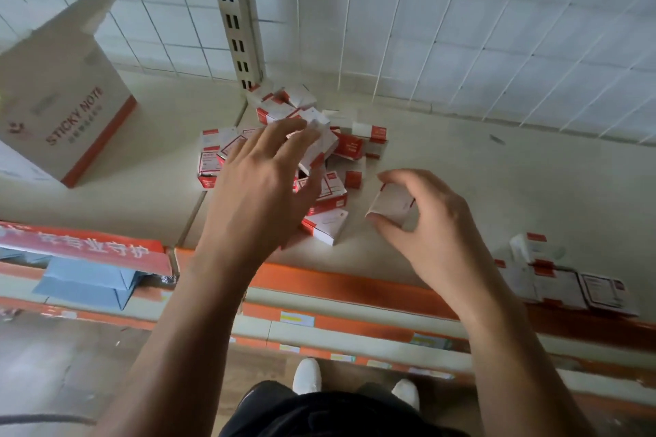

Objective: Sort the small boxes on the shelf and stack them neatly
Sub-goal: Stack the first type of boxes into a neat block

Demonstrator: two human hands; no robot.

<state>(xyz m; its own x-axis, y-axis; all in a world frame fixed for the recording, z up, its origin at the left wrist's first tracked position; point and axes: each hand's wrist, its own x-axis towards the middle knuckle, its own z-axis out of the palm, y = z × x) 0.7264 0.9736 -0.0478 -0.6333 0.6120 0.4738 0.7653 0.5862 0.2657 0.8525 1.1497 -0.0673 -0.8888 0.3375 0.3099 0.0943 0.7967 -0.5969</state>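
Red-and-white small boxes lie heaped on the shelf at the frame's centre, the left hand spread loose over them, gripping nothing. Just right of the heap, the right hand pinches one box; a neater stack sits lower right, a sticky-note carton upper left.

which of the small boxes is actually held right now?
The white box pinched in the right hand, right of the pile. The left hand reaches, fingers spread, over the pile; others lie on the shelf.
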